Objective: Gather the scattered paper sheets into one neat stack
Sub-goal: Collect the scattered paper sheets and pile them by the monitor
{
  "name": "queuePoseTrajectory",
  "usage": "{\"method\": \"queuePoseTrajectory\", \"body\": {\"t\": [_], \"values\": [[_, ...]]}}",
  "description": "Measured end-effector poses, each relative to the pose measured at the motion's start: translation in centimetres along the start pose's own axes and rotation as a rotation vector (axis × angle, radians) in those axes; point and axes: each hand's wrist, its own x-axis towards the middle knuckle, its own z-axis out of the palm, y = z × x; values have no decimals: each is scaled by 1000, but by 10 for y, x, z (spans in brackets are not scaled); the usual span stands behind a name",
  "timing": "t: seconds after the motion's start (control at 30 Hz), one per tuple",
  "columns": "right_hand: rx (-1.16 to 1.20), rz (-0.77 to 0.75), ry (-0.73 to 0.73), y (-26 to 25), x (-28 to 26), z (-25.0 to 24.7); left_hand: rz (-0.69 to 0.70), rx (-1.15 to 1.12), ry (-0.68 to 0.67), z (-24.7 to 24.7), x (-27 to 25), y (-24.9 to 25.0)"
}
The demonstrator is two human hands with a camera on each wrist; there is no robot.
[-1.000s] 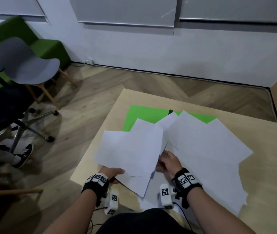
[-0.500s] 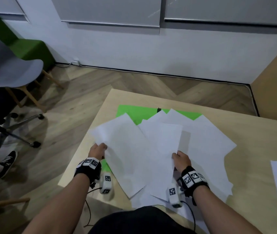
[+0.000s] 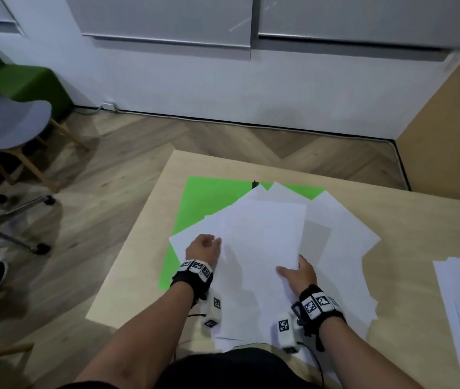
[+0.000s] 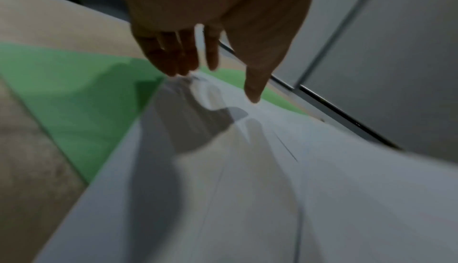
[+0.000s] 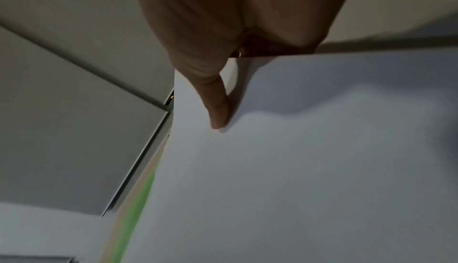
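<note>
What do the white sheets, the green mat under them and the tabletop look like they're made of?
White sheets: thin matte paper; one bends up in the right hand.
Green mat: flat, uniform, matte; card or plastic, cannot tell which.
Tabletop: pale wood-look board, faint grain, satin; probably laminate or veneer.

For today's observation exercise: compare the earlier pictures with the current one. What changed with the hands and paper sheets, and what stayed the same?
The left hand let go of its lifted sheet and now rests open on the paper sheets. The right hand brought its sheet on top, still pinching its near corner. The green mat and table stayed put.
</note>
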Motion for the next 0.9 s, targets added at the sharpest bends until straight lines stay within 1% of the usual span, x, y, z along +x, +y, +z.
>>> {"method": "queuePoseTrajectory", "body": {"t": [0.03, 0.07, 0.1, 0.13, 0.2, 0.37, 0.43, 0.47, 0.57, 0.6, 0.77, 0.9], "values": [[44, 15, 9, 4, 2, -6, -10, 95, 109, -6, 4, -4], [85, 37, 16, 9, 4, -13, -49, 189, 183, -12, 7, -9], [108, 55, 22, 16, 7, -20, -116, 254, 219, -17, 11, -13], [125, 73, 35, 22, 10, -25, -180, 284, 222, -20, 15, -17], [119, 93, 65, 30, 12, -31, -253, 280, 197, -23, 18, -18], [69, 82, 73, 36, 16, -33, -333, 83, 139, -16, 27, -13], [54, 75, 70, 34, 16, -33, -294, 71, 111, -7, 25, -13], [45, 73, 64, 32, 15, -33, -255, 131, 108, -4, 23, -13], [42, 65, 30, 33, 14, -35, -129, 412, 129, 5, 18, -12], [38, 65, 22, 34, 14, -35, -111, 446, 119, 7, 16, -9], [71, 60, 6, 35, 13, -36, -96, 422, -3, 17, 7, 8], [91, 59, -3, 35, 13, -36, -126, 321, -48, 21, 0, 14]]}}
